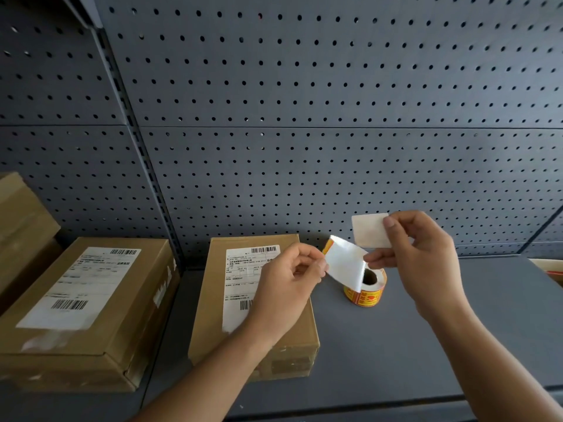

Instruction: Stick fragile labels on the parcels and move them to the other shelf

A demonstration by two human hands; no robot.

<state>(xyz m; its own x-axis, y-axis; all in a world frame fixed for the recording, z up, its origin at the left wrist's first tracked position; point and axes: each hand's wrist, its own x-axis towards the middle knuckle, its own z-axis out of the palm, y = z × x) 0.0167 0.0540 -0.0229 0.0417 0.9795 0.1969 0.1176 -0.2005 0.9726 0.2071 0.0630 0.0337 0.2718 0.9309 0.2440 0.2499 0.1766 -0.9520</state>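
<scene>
A brown cardboard parcel [292, 345] with a white shipping label lies on the grey shelf [396, 345] in front of me. My left hand [286, 287] hovers over it and pinches a fragile label [344, 266], white side toward me, its yellow-red print showing at one edge. My right hand [423, 263] pinches a pale rectangular backing paper [368, 229], with a lower finger touching the label. Behind the label stands the yellow-and-red roll of fragile labels [367, 295] on the shelf.
A second parcel [82, 318] with a shipping label lies on the neighbouring shelf to the left, with more cardboard boxes [21, 223] behind it. A dark pegboard wall [304, 117] backs both shelves. A box edge [551, 269] shows at far right.
</scene>
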